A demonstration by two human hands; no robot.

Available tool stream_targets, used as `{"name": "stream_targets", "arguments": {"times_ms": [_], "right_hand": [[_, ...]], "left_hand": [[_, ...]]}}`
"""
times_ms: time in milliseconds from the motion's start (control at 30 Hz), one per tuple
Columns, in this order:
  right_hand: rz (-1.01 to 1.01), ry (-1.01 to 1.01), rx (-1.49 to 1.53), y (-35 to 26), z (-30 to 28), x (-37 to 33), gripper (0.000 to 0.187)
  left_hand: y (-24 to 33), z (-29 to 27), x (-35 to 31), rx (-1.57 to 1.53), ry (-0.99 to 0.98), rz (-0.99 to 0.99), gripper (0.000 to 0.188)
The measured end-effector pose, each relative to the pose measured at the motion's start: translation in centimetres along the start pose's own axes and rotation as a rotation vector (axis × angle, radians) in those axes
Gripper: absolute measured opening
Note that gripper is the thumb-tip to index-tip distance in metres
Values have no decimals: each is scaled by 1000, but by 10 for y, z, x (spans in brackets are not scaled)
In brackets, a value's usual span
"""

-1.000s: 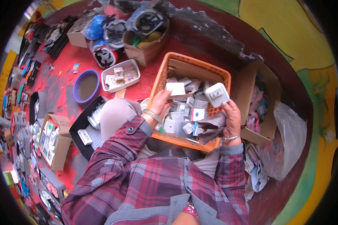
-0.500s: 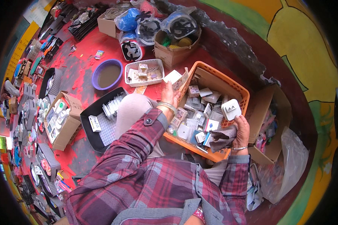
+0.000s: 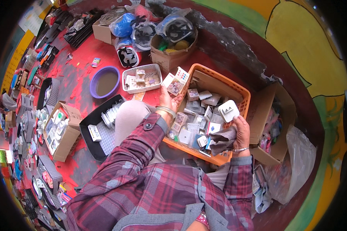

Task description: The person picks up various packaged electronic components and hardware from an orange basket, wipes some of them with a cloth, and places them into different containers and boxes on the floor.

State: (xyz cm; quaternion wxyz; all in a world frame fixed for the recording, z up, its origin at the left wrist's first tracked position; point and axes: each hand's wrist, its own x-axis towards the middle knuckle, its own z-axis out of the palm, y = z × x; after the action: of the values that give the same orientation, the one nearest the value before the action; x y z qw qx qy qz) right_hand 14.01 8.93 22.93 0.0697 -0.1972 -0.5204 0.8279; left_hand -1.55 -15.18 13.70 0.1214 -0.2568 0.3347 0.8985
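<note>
My left hand [image 3: 171, 101] grips a small printed carton [image 3: 176, 87] with its flap raised, at the far left corner of an orange plastic basket [image 3: 244, 93]. A white piece beside the carton is partly hidden by my fingers. Over the basket's right side, my right hand [image 3: 241, 134] pinches a white rounded-square plastic piece [image 3: 228, 111] with small dark marks on its face. A grey-brown cloth [image 3: 223, 139] is bunched in the same hand. Below lie small boxes, clear-wrapped packets and a white square piece [image 3: 185, 136], jumbled in the basket.
A white basket [image 3: 157, 67] and a purple basin of murky liquid [image 3: 117, 85] stand beyond my knee. Left of it are a black tray [image 3: 89, 147] and a cardboard box [image 3: 61, 156]. An open carton [image 3: 266, 101] and clear plastic bag [image 3: 302, 158] sit at right.
My left hand has turned the carton, so its printed face and flap now show more fully. The right hand still holds the white piece and cloth. The whole view has shifted slightly.
</note>
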Motion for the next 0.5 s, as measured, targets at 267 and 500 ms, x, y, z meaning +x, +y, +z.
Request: {"name": "stream_targets", "arguments": {"times_ms": [267,500], "right_hand": [[-5,-24,-7,-1,-4,-2,25],[-11,-3,-9,7,-12,4,20]], "left_hand": [[-19,-7,5,178,-128,-23,38],[1,16,13,-161,-75,-83,41]]}}
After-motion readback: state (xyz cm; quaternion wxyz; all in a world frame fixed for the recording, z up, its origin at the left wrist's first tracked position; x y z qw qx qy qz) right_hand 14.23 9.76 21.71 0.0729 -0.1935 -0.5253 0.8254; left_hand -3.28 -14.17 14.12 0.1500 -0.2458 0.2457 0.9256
